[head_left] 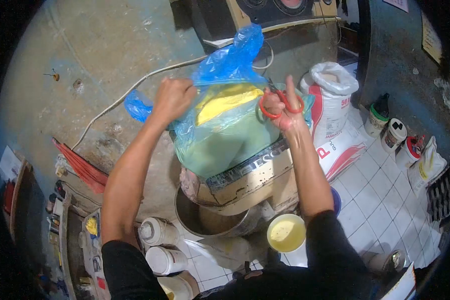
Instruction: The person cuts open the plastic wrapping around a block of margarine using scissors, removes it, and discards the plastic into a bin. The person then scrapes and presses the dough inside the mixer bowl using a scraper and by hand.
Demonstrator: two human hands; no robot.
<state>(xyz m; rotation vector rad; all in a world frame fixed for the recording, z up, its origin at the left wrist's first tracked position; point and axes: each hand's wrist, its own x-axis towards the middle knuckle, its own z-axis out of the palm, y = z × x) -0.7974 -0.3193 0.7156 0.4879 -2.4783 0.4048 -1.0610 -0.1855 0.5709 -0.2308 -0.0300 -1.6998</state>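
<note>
My left hand (176, 99) is closed on the edge of a blue plastic bag (232, 62), whose upper part stands bunched upward. Through the bag's opening shows a bright yellow, butter-like block (225, 102); its lower part is covered by the greenish-looking plastic. My right hand (285, 117) holds scissors (301, 106) by their red handles, with one finger stretched upward. The dark blades lie near the bag's right edge, and I cannot tell whether they touch it. Bag and block rest on top of a cream machine (245, 192) with partly hidden lettering.
Below the machine sits a large metal bowl (185, 212). A bucket of yellow liquid (286, 233) stands to its right, white tubs (166, 260) to its left. Sacks (330, 107) lean at the right, with small buckets (395, 132) beyond. A speaker (280, 12) is at the back.
</note>
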